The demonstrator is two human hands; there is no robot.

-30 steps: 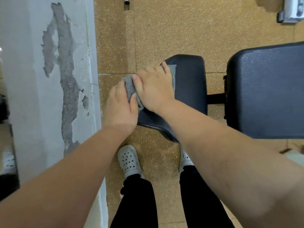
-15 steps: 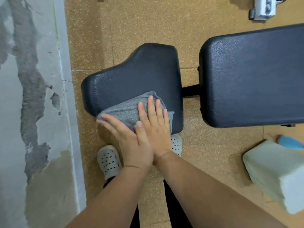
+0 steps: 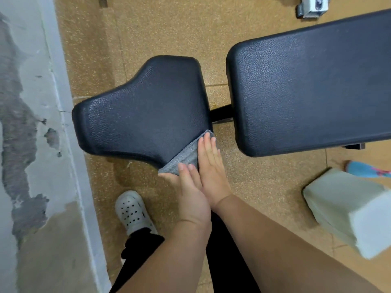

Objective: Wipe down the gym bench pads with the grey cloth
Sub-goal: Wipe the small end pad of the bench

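Cloth, grey and folded, lies pressed against the near right corner of the seat pad, draped over the pad's edge so that part of it hangs past the rim. Both hands press it there with flat palms and straight fingers, neither one closed around it. The right hand lies along the cloth's right side, fingertips reaching the corner of the pad. The left hand sits just beside it and slightly nearer the person, touching it along the thumb side, with its fingertips on the cloth's lower edge. The seat pad is dark, textured and widens toward the wall, whose paint is peeling in grey patches. A black bar joins the seat pad to the long back pad, which stretches away to the right. The floor is tan and speckled. A white perforated shoe stands on it below the seat pad, above a black trouser leg. A pale block sits at the right, with something blue just behind it.
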